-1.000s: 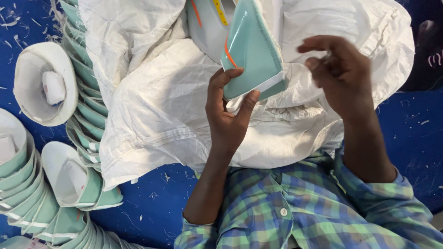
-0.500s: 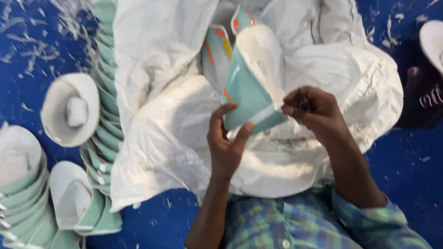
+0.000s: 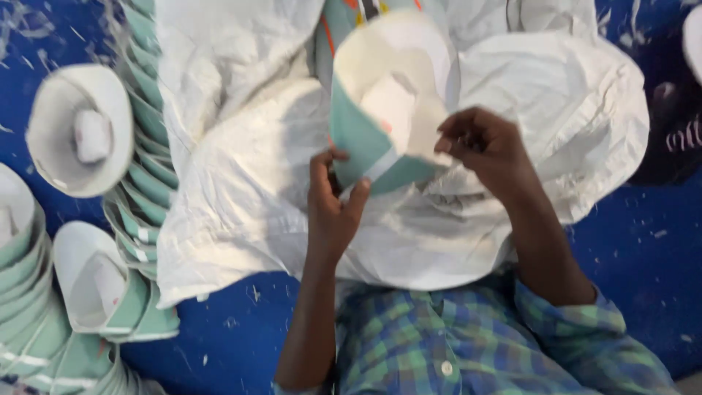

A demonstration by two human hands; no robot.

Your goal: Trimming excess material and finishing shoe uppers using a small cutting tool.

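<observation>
a teal and white paper cone [image 3: 380, 124], open at its wide mouth and showing a pale inside, is held up over a big crumpled white sack [image 3: 241, 197] that lies across the person's lap. the cone's narrow lower end sits at the middle of the view, between both hands. the left hand [image 3: 333, 208] grips that lower end from below, thumb on one side and fingers curled on the other, closed around the teal wall and its white band. the right hand [image 3: 486, 150] is at the cone's right rim, fingertips drawn together in a pinch on the edge of the paper; exactly how much of the paper it grasps is blurred. behind the cone, more cones with orange and yellow stripes [image 3: 351, 18] poke out of the sack's opening at the top.

below the hands, the person's blue and green checked shirt [image 3: 453, 340] fills the lower middle. to the left, beside the sack, a long nested row of teal cones [image 3: 142, 146] runs down the blue floor [image 3: 629, 241]. a single white cone [image 3: 80, 132] faces up, mouth open, just left of the row, and further stacks of cones [image 3: 44, 322] lie in the lower left corner. bits of white paper scrap speckle the floor.
</observation>
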